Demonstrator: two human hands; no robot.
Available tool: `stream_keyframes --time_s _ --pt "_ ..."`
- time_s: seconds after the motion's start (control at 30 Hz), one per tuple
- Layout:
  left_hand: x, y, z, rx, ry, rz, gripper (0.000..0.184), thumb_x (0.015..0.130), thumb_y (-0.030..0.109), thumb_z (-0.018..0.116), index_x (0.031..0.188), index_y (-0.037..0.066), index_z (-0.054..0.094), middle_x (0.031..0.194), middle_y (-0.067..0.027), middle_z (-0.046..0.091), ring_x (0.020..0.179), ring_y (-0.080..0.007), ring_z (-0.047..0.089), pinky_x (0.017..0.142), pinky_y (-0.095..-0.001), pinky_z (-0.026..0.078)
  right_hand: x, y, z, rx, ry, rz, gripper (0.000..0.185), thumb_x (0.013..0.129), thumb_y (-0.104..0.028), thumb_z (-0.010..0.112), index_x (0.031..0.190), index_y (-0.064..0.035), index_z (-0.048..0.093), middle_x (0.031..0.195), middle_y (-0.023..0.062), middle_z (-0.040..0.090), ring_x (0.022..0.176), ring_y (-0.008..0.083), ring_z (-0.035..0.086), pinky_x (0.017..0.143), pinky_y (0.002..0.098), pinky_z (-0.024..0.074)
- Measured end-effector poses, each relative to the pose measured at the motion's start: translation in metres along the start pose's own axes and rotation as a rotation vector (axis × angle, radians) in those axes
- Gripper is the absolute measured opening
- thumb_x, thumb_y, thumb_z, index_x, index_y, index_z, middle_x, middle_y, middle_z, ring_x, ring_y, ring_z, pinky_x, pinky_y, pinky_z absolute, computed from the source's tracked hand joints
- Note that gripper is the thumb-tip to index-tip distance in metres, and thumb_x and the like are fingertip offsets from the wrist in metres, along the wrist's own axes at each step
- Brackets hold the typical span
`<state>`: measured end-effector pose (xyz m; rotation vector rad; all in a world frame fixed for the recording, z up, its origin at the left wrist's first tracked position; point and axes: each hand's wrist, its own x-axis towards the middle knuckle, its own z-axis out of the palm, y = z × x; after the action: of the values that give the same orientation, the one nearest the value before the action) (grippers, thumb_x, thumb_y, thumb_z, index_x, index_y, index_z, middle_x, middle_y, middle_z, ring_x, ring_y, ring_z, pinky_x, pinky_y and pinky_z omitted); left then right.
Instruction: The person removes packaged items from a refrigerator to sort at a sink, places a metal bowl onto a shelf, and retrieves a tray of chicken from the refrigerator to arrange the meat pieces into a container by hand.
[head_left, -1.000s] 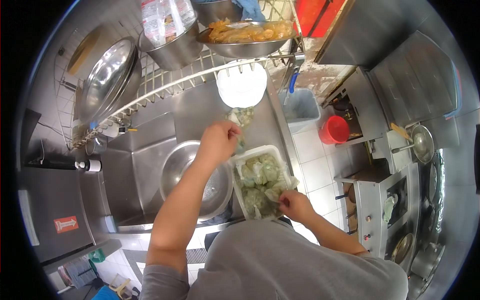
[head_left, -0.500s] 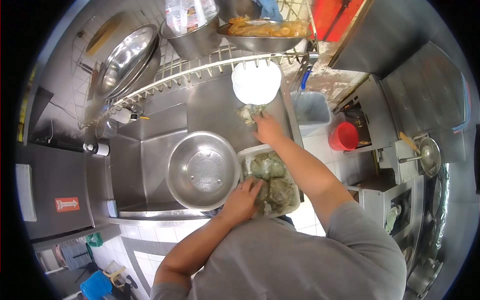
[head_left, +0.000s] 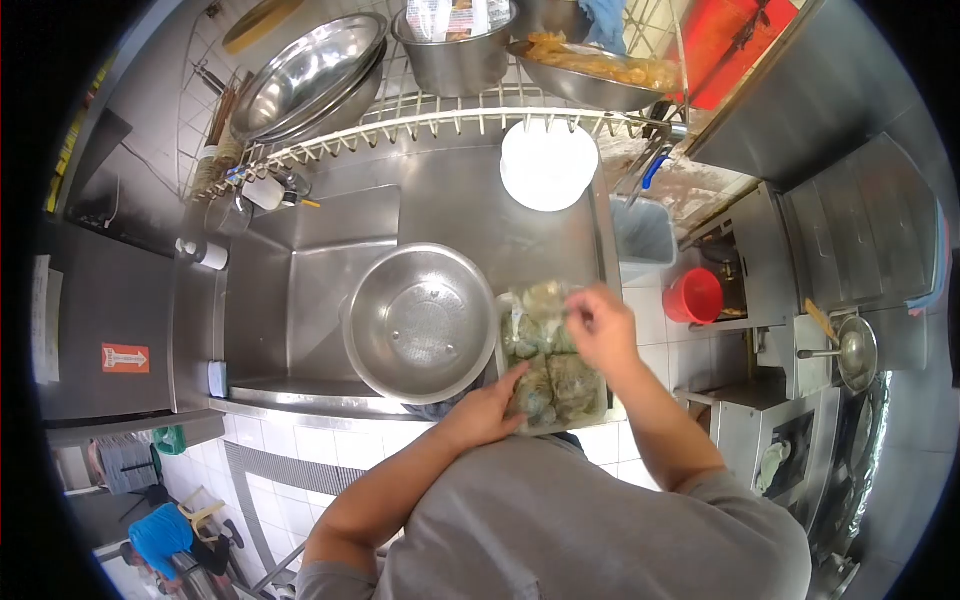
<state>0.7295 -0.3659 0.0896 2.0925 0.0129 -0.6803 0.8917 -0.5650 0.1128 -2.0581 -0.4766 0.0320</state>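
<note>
A rectangular plastic container [head_left: 602,418] at the counter's front edge holds several clear plastic bags of greenish food [head_left: 574,385]. Over its far end, my right hand [head_left: 602,328] is closed, pinching one more small clear plastic bag [head_left: 544,299], blurred by motion. My left hand [head_left: 484,408] rests at the container's left side, thumb and fingers apart, fingertips touching the nearest bag. Just left of the container stands a large steel bowl [head_left: 420,325] with a perforated-looking bottom.
A steel sink [head_left: 325,300] lies to the left. White round containers or plates [head_left: 549,165] stand at the back of the counter, under a wire rack [head_left: 430,122] with steel bowls and pots. A grey bin [head_left: 643,230] and red bucket [head_left: 693,296] are right. Another person [head_left: 170,535] is lower left.
My right hand has come back from beside the white stack to above the container, bringing the small bag along. My left hand stays at the container's side. The view has shifted slightly.
</note>
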Motion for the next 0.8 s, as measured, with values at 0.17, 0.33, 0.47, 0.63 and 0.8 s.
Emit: stream_keyframes --time_s 0.17,0.33,0.47,0.63,0.8 --pt "0.004 0.013 -0.001 0.306 0.143 0.304 0.064 0.092 0.029 0.07 0.149 0.008 0.048 0.126 -0.0208 0.062 0.108 -0.0369 0.067 0.092 -0.0466 0.054 -0.051 0.029 0.018 -0.366 -0.184 -0.198 0.022 0.087 -0.016 0.073 0.108 -0.0095 0.072 0.127 0.0183 0.062 0.119 0.0385 0.06 0.098 0.0513 0.0499" --pt "0.007 0.02 -0.001 0.25 0.078 0.284 0.063 0.09 0.03 0.073 0.145 0.009 0.051 0.132 -0.0192 0.06 0.113 -0.0388 0.065 0.093 -0.0478 0.055 -0.052 0.042 0.036 -0.522 -0.335 -0.33 0.055 0.096 -0.027 0.066 0.148 -0.0127 0.054 0.156 0.0243 0.041 0.143 0.046 0.04 0.119 0.0556 0.031" --pt "0.007 0.013 0.001 0.229 0.188 0.317 0.062 0.088 0.029 0.075 0.144 0.011 0.053 0.137 -0.0172 0.058 0.116 -0.0383 0.064 0.095 -0.0459 0.054 -0.047 0.043 0.03 -0.461 -0.233 -0.302 0.055 0.097 -0.028 0.064 0.147 -0.01 0.054 0.157 0.0241 0.04 0.146 0.0455 0.037 0.12 0.0567 0.0294" --pt "0.004 0.01 -0.009 0.447 0.33 0.412 0.072 0.09 0.033 0.074 0.152 0.01 0.044 0.154 -0.0203 0.043 0.136 -0.0399 0.05 0.11 -0.0511 0.043 -0.071 0.029 0.006 -0.327 -0.102 -0.217 0.061 0.095 -0.033 0.066 0.147 -0.0065 0.052 0.16 0.0248 0.037 0.149 0.0461 0.032 0.121 0.0593 0.0259" --pt "0.016 0.001 0.003 0.656 0.14 0.491 0.078 0.091 0.035 0.073 0.154 0.003 0.041 0.163 -0.0243 0.031 0.152 -0.0406 0.029 0.122 -0.0567 0.025 -0.101 0.047 0.007 -0.447 -0.361 -0.196 0.069 0.094 -0.042 0.063 0.15 -0.0061 0.047 0.162 0.0265 0.033 0.152 0.0472 0.026 0.122 0.0632 0.0197"
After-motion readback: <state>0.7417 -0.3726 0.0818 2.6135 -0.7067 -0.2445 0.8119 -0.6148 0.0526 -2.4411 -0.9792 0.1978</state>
